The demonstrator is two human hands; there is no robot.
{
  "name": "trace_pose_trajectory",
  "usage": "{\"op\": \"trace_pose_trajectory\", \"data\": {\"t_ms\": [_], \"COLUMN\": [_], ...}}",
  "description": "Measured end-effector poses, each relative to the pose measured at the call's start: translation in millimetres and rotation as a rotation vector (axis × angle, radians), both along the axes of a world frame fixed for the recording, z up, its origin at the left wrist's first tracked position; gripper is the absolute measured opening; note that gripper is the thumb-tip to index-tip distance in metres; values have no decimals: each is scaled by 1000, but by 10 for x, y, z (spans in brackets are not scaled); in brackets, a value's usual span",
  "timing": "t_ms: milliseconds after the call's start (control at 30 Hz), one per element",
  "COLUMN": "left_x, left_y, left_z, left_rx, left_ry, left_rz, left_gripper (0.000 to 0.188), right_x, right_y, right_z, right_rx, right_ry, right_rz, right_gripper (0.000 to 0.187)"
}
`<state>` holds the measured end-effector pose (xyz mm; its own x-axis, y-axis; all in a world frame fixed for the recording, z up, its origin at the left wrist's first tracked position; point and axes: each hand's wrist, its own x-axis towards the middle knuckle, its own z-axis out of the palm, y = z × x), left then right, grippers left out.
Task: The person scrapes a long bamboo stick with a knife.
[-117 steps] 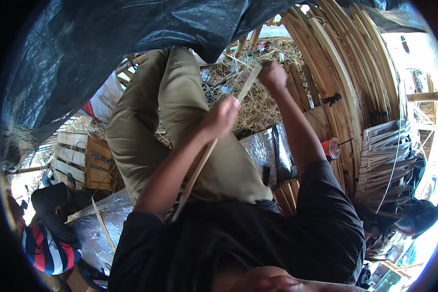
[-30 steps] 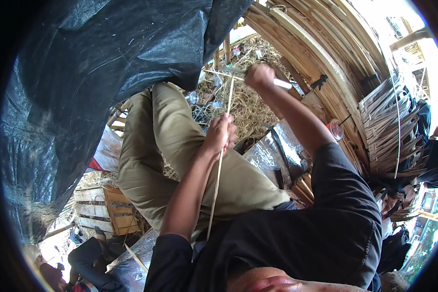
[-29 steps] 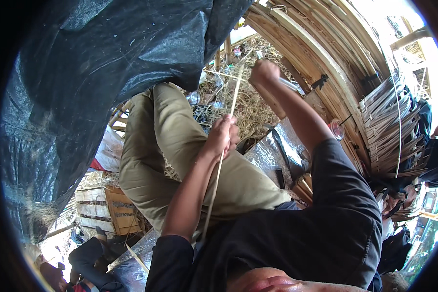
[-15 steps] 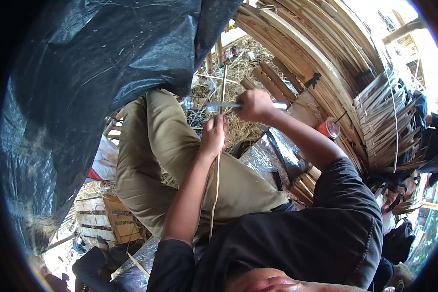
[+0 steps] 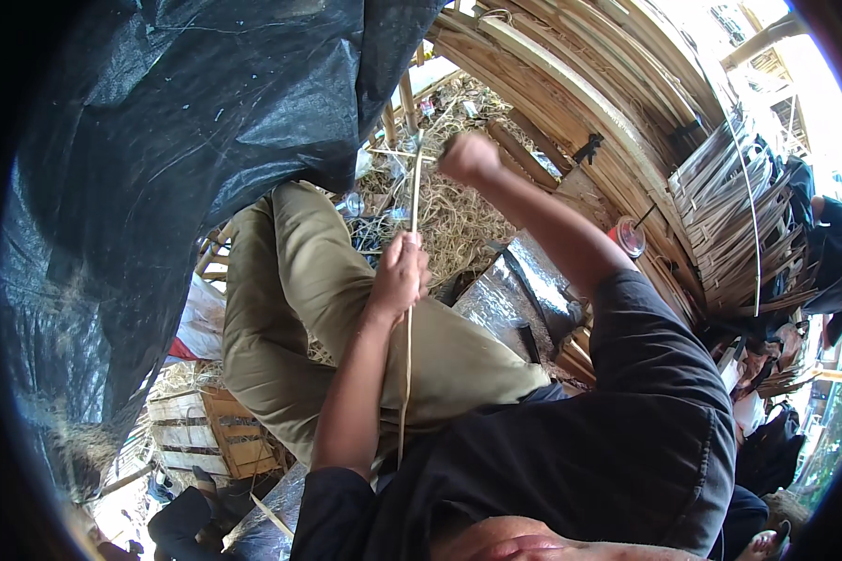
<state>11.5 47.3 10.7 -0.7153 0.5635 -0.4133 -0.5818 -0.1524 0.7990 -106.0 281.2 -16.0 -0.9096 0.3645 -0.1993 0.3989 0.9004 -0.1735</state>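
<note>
A long, thin, pale strip of wood or bamboo [image 5: 415, 196] runs upright in front of me, from the straw-covered ground down along my left forearm to my shirt. The fingers of my left hand [image 5: 400, 276] wrap round it at about mid-length, beside my bent knee. Farther up and to the right, my right hand [image 5: 471, 157] is a closed fist near the strip's far end. It showed a knife half a second ago; the blade is now too blurred and edge-on to make out clearly.
A black plastic sheet [image 5: 187, 122] hangs at the left. Long wooden slats [image 5: 571, 75] are stacked at the right, with a bundle of split strips [image 5: 720, 215] beside them. A red-rimmed container [image 5: 630, 238] stands near the slats. A wooden crate [image 5: 192, 430] lies lower left.
My right hand has moved away from me and a little left, toward the strip's far end. My left hand has slid or shifted slightly nearer to me, still round the strip.
</note>
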Motion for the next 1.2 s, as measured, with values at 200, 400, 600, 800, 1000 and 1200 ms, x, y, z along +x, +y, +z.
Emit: {"op": "trace_pose_trajectory", "data": {"t_ms": [200, 400, 600, 800, 1000, 1200], "left_x": [-20, -43, -107, -205, 7, -113], "left_y": [-111, 52, 108, 40, 71, -108], "left_z": [47, -278, -473, -554, -233, 6], "left_rx": [59, -119, -304, -231, -155, 74], "left_ry": [10, 280, 738, 582, 586, -53], "left_rz": [-38, 22, 29, 97, -39, 102], "left_gripper": [23, 23, 26, 26, 22, 30], "right_x": [-105, 671, 771, 394, -487, -348], "right_y": [591, -138, -305, -312, 295, 369], "right_z": [142, 534, 284, -72, -78, 216], "right_rx": [77, -315, -143, -172, -53, -16], "right_ry": [-7, 88, 110, 319, 117, 35], "right_rz": [-48, 89, 420, 629, -77, -88], "right_gripper": [29, 26, 14, 12, 24, 32]}}
